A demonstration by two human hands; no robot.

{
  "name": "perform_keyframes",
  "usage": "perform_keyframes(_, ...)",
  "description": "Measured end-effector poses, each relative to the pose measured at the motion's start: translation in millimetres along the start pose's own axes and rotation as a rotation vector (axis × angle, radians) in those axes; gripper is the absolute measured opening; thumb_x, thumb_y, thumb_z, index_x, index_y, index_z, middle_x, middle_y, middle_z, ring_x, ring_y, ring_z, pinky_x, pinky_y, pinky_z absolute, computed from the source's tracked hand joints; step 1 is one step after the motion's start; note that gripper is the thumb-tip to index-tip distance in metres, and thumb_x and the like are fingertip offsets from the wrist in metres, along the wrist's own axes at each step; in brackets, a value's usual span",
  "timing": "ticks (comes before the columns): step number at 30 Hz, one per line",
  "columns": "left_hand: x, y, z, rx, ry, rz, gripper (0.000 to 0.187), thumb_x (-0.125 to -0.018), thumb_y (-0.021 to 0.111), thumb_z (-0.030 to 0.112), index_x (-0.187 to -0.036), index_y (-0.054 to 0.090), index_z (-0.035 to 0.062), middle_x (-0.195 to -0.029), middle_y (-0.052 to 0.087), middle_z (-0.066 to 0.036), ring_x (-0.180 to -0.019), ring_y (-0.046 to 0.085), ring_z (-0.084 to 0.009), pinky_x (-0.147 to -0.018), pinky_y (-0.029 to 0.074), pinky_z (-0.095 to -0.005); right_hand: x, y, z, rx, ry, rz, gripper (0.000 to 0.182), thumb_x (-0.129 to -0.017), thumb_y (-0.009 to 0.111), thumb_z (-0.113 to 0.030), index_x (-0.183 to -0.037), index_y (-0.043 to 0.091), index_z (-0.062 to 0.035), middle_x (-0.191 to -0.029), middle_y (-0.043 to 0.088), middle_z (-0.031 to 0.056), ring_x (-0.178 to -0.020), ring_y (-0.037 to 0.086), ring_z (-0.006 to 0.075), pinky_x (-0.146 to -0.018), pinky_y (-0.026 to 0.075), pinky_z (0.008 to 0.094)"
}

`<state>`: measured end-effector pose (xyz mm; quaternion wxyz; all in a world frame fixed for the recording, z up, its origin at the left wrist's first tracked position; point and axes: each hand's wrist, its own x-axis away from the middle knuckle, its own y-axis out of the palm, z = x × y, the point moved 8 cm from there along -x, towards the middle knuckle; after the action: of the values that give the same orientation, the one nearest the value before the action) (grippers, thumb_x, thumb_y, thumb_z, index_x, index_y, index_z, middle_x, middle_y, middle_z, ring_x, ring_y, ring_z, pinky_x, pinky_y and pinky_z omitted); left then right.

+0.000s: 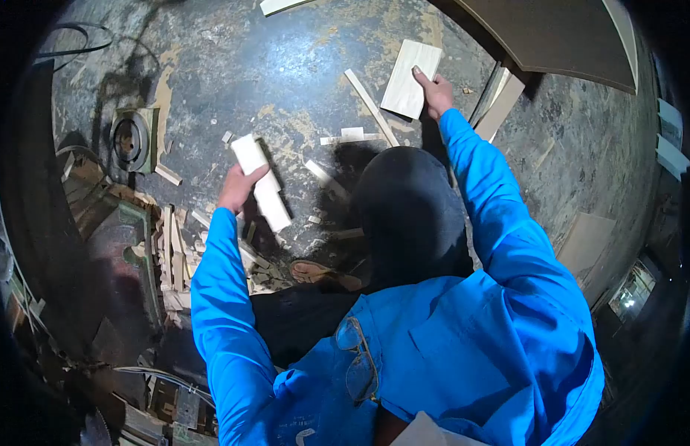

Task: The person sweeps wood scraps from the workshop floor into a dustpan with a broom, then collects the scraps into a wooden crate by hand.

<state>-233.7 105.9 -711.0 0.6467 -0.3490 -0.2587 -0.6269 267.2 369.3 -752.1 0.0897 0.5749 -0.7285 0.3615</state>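
Observation:
My left hand [239, 186] grips a pale wooden block [262, 182], long and rectangular, held over the dusty floor. My right hand [435, 91] is stretched forward and holds a flat light wood panel [410, 78] by its lower right edge. Both arms are in bright blue sleeves. A thin wooden strip [370, 106] lies on the floor between the two hands. My dark trouser knee [412, 215] and a brown sandal [323, 273] show below.
Wood offcuts are piled at the left [178, 260] beside a green machine [126, 245]. A square metal part [134, 139] lies on the floor. A large dark board [560, 37] leans at the top right, and another panel [587, 241] sits at the right.

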Motion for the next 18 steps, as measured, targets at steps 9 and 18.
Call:
perform_keyframes(9,-27.0,149.7,-60.9,0.350,0.021,0.196,0.038,-0.084,0.086,0.029,-0.108,0.068,0.0050,-0.097,0.073,-0.007,-0.080,0.068,-0.0196,-0.071,0.055,-0.0364,63.5,98.0,-24.2,0.724,-0.540,-0.475,0.073,-0.076,0.083,-0.060,-0.106,0.069,0.0060,-0.105,0.069,0.0276,-0.095,0.069,0.0382,-0.084,0.053,0.0470)
perform_keyframes(18,4.0,184.5,-22.7,0.100,-0.147,0.701,0.065,-0.070,0.093,0.037,-0.111,0.054,0.0025,-0.103,0.064,-0.017,-0.098,0.063,-0.0350,-0.088,0.049,-0.0455,104.6,141.9,2.9,0.814,-0.354,-0.563,0.078,-0.067,0.089,-0.058,-0.112,0.071,0.0038,-0.109,0.072,0.0281,-0.102,0.070,0.0412,-0.090,0.055,0.0467)
